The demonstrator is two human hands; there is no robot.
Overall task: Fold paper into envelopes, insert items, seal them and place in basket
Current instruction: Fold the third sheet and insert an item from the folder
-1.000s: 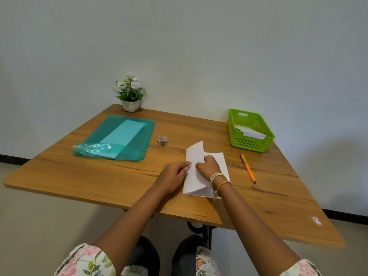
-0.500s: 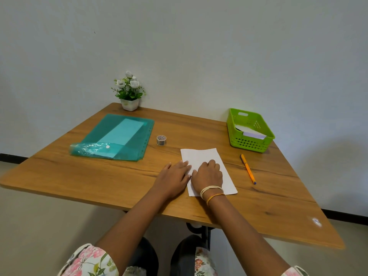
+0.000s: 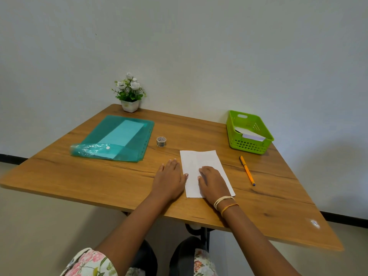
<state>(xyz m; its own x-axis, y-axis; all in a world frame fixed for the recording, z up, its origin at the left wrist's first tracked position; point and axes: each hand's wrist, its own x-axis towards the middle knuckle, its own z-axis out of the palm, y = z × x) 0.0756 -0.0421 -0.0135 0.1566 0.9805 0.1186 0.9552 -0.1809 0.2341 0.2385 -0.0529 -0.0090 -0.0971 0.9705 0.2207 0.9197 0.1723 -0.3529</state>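
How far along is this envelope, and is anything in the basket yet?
Done: the green basket already holds white folded paper, seemingly finished envelopes. In hand: a white sheet lies folded flat on the table; the right hand presses on it, and the left hand rests flat at its left edge. Left: further folds, inserting an item, sealing with the tape roll, and placing it in the basket.

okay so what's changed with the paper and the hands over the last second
The paper, whose flap stood up a second ago, now lies folded flat. The right hand let go its grip and presses flat on it; the left hand slid off onto the table. Basket, pen and tape roll stayed put.
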